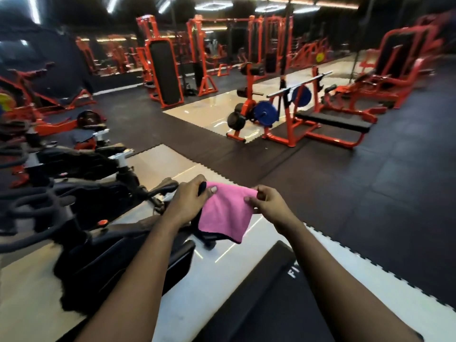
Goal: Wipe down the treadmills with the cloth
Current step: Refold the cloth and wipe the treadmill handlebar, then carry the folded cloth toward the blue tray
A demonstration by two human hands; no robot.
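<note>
Cloth (225,213), pink with a dark underside, hangs in the air between both hands, above the pale floor (177,304). Left hand (188,198) pinches its upper left corner with the thumb on top. The right hand (267,202) pinches the upper right corner, so each grip is closed on the fabric. Just below lies a black belt (266,292) with white letters. Blurred black exercise bikes (98,193) stand to the left, and an orange weight bench (333,120) stands well beyond.

Orange frames everywhere in here. There's a flat bench (333,122) under a racked barbell (281,91), blue plates (266,113) just beside it, blurry black exercise bikes (98,191) on the left, and dark rubber floor mats (370,188) around it all.
</note>
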